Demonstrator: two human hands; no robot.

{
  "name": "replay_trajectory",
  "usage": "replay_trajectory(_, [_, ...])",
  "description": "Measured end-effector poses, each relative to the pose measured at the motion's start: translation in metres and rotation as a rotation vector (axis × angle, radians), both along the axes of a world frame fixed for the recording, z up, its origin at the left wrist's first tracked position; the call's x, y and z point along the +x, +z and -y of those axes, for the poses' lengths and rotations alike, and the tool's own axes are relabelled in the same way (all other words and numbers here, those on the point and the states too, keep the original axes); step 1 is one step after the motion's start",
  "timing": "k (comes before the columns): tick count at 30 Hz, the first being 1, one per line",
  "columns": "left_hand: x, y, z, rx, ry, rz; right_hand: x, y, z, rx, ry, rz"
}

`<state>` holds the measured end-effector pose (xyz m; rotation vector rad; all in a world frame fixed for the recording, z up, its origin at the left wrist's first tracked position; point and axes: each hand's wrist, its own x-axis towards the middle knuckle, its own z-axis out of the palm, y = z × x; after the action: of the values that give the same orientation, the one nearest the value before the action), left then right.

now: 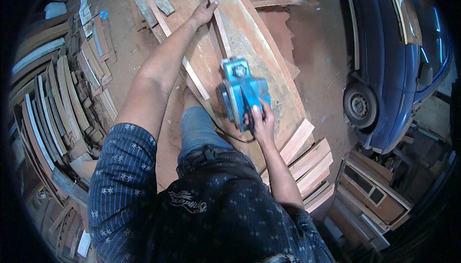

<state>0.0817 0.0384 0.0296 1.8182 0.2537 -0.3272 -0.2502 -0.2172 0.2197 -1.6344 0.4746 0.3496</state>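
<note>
My right hand (263,121) is wrapped around the rear handle of a blue electric planer (244,90). The planer sits over the near end of a narrow wooden strip (219,28). Near the strip's far end my left hand (205,13) grips it, thumb along its edge. Both lie on a large wooden board with a rounded far end (261,37), used as a work surface. A second wooden strip (196,78) rests along the board's left side, below my left forearm. The planer's underside and its contact with the strip are hidden.
Cut wooden pieces (312,160) lie at the board's near right. A dark cord (228,134) trails from the planer. Stacked planks (53,104) fill the left side. To the right stand a blue vehicle (389,66) and a wooden frame (374,191). Reddish dust covers the floor (317,71).
</note>
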Motion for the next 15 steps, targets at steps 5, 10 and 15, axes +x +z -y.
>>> replay_trajectory(5, [0.001,-0.005,-0.007,-0.01,-0.003,0.017,-0.1,0.007,0.052,-0.147,0.036,0.007])
replay_trajectory(10, [0.0,0.007,-0.007,-0.014,-0.005,-0.005,-0.141,0.033,0.071,-0.251,0.059,-0.042])
replay_trajectory(15, [0.001,-0.007,-0.013,-0.045,0.042,0.012,-0.126,0.026,0.065,-0.305,0.116,0.048])
